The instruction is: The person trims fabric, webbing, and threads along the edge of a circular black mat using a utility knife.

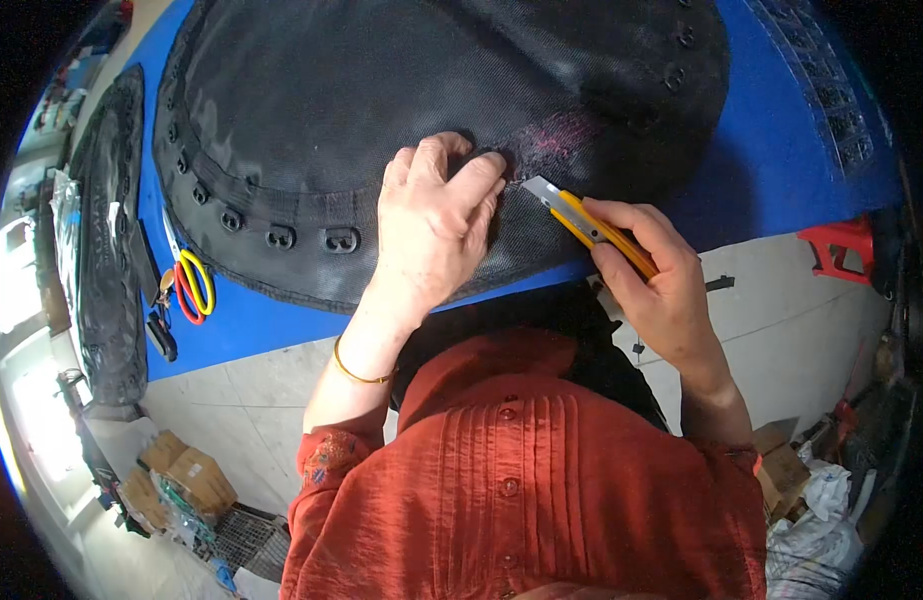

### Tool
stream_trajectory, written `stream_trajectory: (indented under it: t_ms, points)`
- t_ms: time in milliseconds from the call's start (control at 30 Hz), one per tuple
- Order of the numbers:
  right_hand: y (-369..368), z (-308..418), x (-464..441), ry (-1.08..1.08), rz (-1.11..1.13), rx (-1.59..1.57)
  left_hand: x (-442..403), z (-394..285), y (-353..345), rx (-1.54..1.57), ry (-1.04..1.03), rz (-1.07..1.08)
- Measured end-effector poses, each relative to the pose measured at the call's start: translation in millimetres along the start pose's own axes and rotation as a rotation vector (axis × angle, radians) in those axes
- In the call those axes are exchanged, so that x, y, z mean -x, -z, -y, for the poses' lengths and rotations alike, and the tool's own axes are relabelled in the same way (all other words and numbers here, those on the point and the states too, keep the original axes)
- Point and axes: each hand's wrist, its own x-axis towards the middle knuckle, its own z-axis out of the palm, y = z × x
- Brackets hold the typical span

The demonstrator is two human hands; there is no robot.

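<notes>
A large black mesh sheet [321, 110] with a rounded hem lies over a blue table. Black plastic eyelets [280, 237] line its edge. My left hand [436, 205] pinches the mesh near the hem, fingers bent; whatever is between the fingertips is too small to make out. In my right hand [653, 270] is a yellow utility knife [591, 225], its blade out and pointing left. The blade tip is close to my left fingertips, at the mesh. Just above the tip, a pinkish chalky mark [556, 138] shows on the sheet.
Scissors with red and yellow handles [193, 285] lie at the left of the blue table [251, 335]. A long black bundle [111, 250] is beyond. Clear plastic strips [821, 80] lie at right. A red stand [839, 248], cardboard boxes [193, 478] and a wire crate [246, 535] are around.
</notes>
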Motion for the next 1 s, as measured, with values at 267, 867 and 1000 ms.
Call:
stream_trajectory:
  t_ms: [267,867,1000]
  points:
    - [-1,4,2,0.013,-0.014,0.008,-4,5,-3,0.169,0.109,0.044]
    - [-26,3,6,-0.043,-0.072,-0.057,-3,3,-5,0.198,0.111,0.0]
    - [-31,1,4,-0.009,-0.101,-0.018,-2,5,-8,0.202,0.096,-0.024]
